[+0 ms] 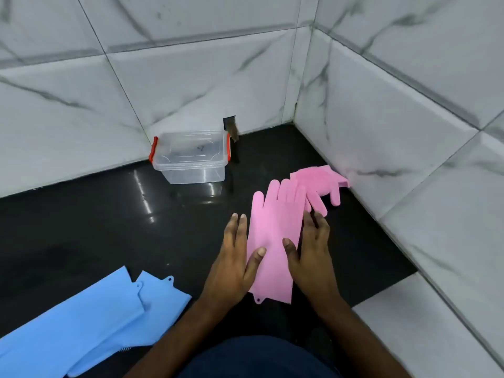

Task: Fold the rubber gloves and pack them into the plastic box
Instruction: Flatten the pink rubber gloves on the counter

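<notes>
A pink rubber glove (275,227) lies flat on the black counter, fingers pointing away from me. My left hand (234,257) rests along its left edge with straight fingers and the thumb on the glove. My right hand (311,249) presses its right edge, thumb on top. A second pink glove (321,181) lies beyond it against the right wall, partly overlapped. Two blue gloves (90,323) lie at the lower left. The clear plastic box (191,162) with red latches stands open and empty at the back wall.
The black counter (109,227) meets marble-tiled walls at the back and right, forming a corner. A small dark cut-out (230,129) sits in the back wall behind the box. A white tile ledge (409,336) lies at the lower right.
</notes>
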